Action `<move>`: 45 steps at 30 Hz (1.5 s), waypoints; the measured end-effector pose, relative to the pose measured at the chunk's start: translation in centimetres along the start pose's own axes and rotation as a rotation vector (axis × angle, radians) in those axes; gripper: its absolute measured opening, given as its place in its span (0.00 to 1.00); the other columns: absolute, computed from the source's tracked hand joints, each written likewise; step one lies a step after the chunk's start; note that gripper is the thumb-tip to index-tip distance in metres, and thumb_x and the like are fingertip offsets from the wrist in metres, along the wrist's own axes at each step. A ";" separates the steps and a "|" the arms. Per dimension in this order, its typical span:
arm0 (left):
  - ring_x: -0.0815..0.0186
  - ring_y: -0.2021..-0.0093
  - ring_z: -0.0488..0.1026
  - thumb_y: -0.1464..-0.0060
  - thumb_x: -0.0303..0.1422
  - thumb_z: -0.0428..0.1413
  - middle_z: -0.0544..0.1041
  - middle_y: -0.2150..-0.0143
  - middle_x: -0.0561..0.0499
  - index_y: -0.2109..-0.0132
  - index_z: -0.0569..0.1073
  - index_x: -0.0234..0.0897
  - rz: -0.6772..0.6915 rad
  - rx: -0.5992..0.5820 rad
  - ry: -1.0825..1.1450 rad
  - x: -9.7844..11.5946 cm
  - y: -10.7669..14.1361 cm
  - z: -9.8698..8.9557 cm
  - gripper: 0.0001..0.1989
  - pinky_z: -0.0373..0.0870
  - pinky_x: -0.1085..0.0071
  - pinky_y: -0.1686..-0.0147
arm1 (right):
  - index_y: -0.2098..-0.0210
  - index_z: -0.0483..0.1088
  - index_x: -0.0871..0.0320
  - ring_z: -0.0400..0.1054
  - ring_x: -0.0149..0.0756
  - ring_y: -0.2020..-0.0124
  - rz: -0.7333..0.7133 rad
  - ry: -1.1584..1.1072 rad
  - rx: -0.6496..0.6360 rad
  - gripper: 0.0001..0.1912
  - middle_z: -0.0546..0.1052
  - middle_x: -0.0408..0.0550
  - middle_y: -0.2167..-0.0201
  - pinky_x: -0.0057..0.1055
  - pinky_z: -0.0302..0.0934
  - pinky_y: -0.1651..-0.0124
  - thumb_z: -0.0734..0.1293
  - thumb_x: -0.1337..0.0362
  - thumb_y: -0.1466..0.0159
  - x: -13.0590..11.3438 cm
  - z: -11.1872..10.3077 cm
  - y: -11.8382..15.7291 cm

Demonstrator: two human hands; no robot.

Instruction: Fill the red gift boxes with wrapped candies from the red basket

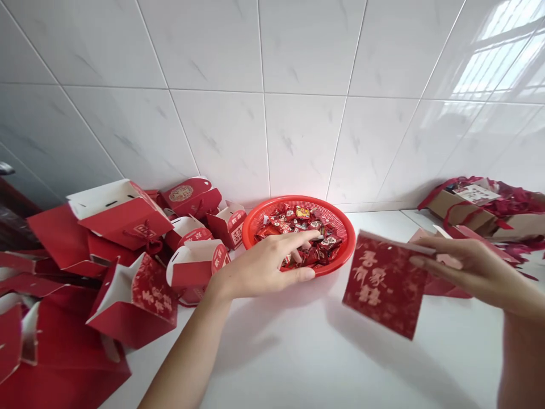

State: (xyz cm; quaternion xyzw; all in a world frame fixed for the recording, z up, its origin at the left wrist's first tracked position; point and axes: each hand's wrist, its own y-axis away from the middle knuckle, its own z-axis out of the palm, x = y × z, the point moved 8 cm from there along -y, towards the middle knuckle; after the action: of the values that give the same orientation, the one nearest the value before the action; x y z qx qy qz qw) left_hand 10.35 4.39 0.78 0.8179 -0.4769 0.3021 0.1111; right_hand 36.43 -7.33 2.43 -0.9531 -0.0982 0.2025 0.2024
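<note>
A round red plastic basket (348, 250) holds many wrapped candies (293, 218), mostly red. Over its front rim reaches my left hand (272, 258), thumb and fingers apart, the fingertips at the candies; whether they touch is hard to see. To the right of the basket, my right hand (472, 270) pinches the top edge of a red gift box (383, 287) with gold Chinese characters on its face. The box is held slightly tilted above the white counter (293, 352), and its inside is not visible.
Several red gift boxes (123, 216) are heaped on the left, some with open tops. Back right stands a cardboard box (472, 207) with dark red ribbons. Beneath my right hand lies pinkish-red folded card (445, 284). A white tiled wall (306, 136) closes off the back.
</note>
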 end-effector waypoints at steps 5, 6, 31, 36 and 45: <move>0.54 0.38 0.75 0.34 0.43 0.57 0.78 0.37 0.45 0.26 0.63 0.48 -0.024 0.030 -0.065 -0.5 0.3 -0.5 0.32 0.71 0.57 0.38 | 0.45 0.75 0.50 0.72 0.42 0.76 0.375 0.242 0.363 0.16 0.78 0.47 0.72 0.36 0.63 0.71 0.62 0.56 0.27 7.2 -0.7 4.7; 0.54 0.37 0.74 0.34 0.43 0.57 0.78 0.37 0.45 0.27 0.64 0.48 -0.030 0.019 -0.077 -0.5 0.4 -0.4 0.31 0.70 0.57 0.38 | 0.43 0.75 0.50 0.73 0.44 0.75 0.417 0.289 0.388 0.17 0.80 0.49 0.71 0.37 0.63 0.70 0.62 0.56 0.28 7.7 0.0 5.0; 0.54 0.32 0.70 0.32 0.37 0.55 0.73 0.31 0.44 0.33 0.72 0.39 0.001 -0.032 -0.166 0.8 0.7 0.0 0.23 0.65 0.56 0.33 | 0.42 0.66 0.62 0.66 0.60 0.33 0.444 -0.065 0.227 0.23 0.70 0.71 0.35 0.61 0.63 0.35 0.55 0.56 0.30 6.4 16.9 2.5; 0.53 0.32 0.70 0.31 0.37 0.55 0.75 0.33 0.43 0.32 0.71 0.37 0.027 -0.060 -0.163 1.1 0.6 0.4 0.23 0.65 0.57 0.33 | 0.32 0.57 0.65 0.60 0.65 0.29 0.731 -0.188 0.176 0.41 0.64 0.72 0.30 0.62 0.55 0.30 0.59 0.46 0.37 11.8 18.0 3.5; 0.52 0.33 0.71 0.30 0.38 0.54 0.74 0.32 0.44 0.32 0.70 0.40 0.048 -0.066 -0.166 1.1 0.9 0.6 0.23 0.70 0.57 0.39 | 0.36 0.63 0.59 0.68 0.67 0.36 0.872 -0.177 0.239 0.43 0.72 0.68 0.37 0.59 0.63 0.37 0.63 0.41 0.44 14.6 15.7 5.3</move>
State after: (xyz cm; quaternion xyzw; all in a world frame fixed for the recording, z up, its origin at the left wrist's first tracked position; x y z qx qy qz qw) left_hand 10.20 2.82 0.82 0.8242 -0.5137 0.2201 0.0909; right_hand 43.45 -2.70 -18.01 -0.8545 0.3190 0.3593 0.1977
